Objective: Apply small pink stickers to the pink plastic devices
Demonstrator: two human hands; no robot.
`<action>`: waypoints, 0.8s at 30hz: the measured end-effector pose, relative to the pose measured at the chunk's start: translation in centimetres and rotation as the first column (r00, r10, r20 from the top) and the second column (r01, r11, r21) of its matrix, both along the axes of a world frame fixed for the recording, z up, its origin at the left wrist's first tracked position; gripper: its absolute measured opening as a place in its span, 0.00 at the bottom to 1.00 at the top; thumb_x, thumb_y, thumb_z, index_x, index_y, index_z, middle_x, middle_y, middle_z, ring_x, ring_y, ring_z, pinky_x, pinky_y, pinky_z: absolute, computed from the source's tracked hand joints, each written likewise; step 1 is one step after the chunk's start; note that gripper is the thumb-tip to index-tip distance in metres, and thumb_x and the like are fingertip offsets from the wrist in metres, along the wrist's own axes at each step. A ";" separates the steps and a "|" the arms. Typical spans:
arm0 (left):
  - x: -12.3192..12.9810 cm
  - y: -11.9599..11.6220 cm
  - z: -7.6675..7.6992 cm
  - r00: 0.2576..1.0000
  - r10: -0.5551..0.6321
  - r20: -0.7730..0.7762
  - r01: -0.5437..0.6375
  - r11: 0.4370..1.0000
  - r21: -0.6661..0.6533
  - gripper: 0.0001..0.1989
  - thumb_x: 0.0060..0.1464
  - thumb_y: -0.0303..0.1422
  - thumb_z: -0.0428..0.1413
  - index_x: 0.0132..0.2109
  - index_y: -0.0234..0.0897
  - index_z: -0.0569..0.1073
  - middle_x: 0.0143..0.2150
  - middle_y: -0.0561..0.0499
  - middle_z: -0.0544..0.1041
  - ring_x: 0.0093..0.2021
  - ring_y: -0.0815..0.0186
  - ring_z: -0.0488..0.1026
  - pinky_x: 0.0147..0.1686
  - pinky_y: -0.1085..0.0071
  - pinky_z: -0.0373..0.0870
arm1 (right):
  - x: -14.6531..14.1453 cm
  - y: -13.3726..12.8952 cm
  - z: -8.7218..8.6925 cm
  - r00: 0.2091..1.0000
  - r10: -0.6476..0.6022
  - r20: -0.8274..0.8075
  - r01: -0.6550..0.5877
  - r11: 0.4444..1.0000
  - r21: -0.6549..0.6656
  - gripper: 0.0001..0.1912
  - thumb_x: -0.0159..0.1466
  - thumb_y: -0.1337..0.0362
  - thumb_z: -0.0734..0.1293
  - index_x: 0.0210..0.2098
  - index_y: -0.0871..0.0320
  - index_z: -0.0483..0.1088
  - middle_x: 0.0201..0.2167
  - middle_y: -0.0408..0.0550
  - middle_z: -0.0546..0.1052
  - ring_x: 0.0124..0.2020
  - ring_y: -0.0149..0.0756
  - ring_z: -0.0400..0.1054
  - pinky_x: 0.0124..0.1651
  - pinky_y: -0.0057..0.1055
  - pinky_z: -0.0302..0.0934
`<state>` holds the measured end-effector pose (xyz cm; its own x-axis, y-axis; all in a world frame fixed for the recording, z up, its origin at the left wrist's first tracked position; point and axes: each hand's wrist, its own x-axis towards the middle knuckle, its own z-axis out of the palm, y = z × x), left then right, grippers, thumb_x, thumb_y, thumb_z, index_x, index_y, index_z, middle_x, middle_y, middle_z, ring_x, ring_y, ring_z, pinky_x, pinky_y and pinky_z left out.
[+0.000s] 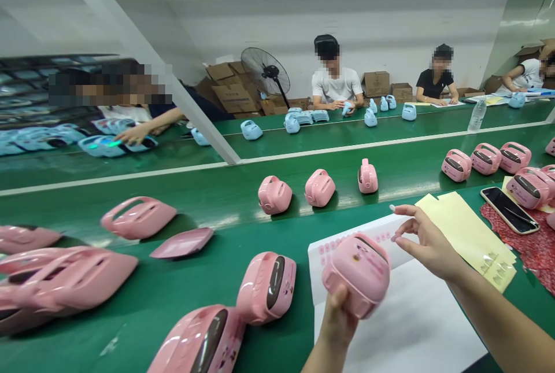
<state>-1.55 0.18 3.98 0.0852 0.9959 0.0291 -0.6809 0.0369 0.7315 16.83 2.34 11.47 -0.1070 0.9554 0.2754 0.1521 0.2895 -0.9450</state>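
My left hand (340, 318) is wrapped round the lower side of a pink plastic case with a carry handle (362, 272), holding it tilted above white paper (403, 315). Small printed figures decorate its face. To its right, my right hand (427, 240) hovers with index finger stretched out and thumb apart from it. A small pale spot shows at the index fingertip; whether it is a nail or a sticker I cannot tell. Behind the held case, a sheet with rows of small pink stickers (332, 244) lies on the paper, partly hidden.
More pink cases (266, 289) stand left on the green table (173, 286) and along the belt (299, 222). Yellow sheets (466, 234) and a phone (509, 210) lie right. Beyond a white rail, co-workers (336, 84) sit among blue cases (251, 130) and a bottle (477, 115).
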 end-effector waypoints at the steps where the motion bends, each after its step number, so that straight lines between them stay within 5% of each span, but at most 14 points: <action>1: -0.2 -0.2 0.0 0.987 0.037 -0.158 -0.026 0.997 0.075 0.44 0.37 0.45 0.64 0.62 0.52 0.56 0.53 0.46 0.73 0.51 0.48 0.70 0.50 0.50 0.64 | 0.1 0.2 0.6 0.996 0.088 -0.010 -0.088 0.995 -0.043 0.19 0.58 0.66 0.64 0.49 0.53 0.59 0.49 0.50 0.67 0.36 0.32 0.68 0.47 0.42 0.62; 5: -1.2 -0.7 -0.5 0.807 0.152 -0.571 0.041 0.950 0.311 0.54 0.26 0.35 0.69 0.62 0.59 0.53 0.59 0.48 0.66 0.58 0.44 0.61 0.56 0.45 0.55 | -0.5 0.2 2.5 0.953 0.302 0.017 -0.296 0.942 -0.159 0.23 0.54 0.71 0.66 0.48 0.55 0.60 0.49 0.50 0.66 0.33 0.29 0.68 0.45 0.38 0.63; 9: -2.2 -0.4 -1.8 0.614 0.182 -0.768 0.262 0.871 0.415 0.55 0.30 0.33 0.67 0.64 0.56 0.47 0.62 0.44 0.62 0.58 0.42 0.62 0.51 0.45 0.62 | -1.1 -0.2 3.7 0.916 0.375 0.144 -0.336 0.912 -0.238 0.27 0.52 0.76 0.66 0.51 0.55 0.60 0.48 0.49 0.67 0.34 0.29 0.67 0.46 0.37 0.64; 17: -2.2 -0.2 0.7 0.524 0.183 -0.832 0.426 0.790 0.442 0.56 0.33 0.28 0.66 0.64 0.59 0.44 0.62 0.46 0.63 0.57 0.44 0.64 0.50 0.50 0.67 | -1.1 -0.9 5.2 0.810 0.440 0.387 -0.346 0.892 -0.291 0.34 0.53 0.79 0.63 0.58 0.55 0.57 0.52 0.52 0.65 0.48 0.37 0.64 0.51 0.37 0.61; 24: -2.3 0.0 0.6 0.510 0.212 -0.834 0.475 0.738 0.479 0.57 0.35 0.29 0.65 0.64 0.59 0.39 0.67 0.46 0.54 0.61 0.44 0.57 0.54 0.49 0.62 | -0.9 -1.0 6.1 0.708 0.508 0.491 -0.402 0.861 -0.312 0.36 0.55 0.79 0.59 0.62 0.56 0.51 0.55 0.57 0.64 0.53 0.45 0.62 0.51 0.41 0.60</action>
<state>-3.88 0.15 4.58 0.5378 0.7345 0.4138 0.1944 -0.5856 0.7869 15.90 1.39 17.53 -0.6194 0.7747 -0.1268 0.5410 0.3042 -0.7841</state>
